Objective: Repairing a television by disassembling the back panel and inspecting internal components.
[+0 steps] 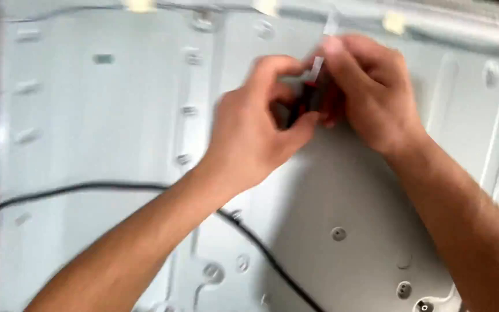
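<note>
Both hands drawn together over the pale metal panel (116, 104)

The left hand (255, 127) comes up from the panel's lower left, forearm slanting, fingers curled and thumb pressed in. The right hand (371, 92) reaches from the lower right, knuckles up, fingertips pinched beside the left's. Both close on a small dark, blurred piece, the hands touching above the panel's upper middle.

Head camera, close, downward over hands (313, 110)

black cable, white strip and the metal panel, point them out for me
black cable (88, 187), head view, on its run left of the forearm
white strip (317, 65), head view, on the stretch between the fingers
metal panel (105, 115), head view, on bare pale sheet
</note>
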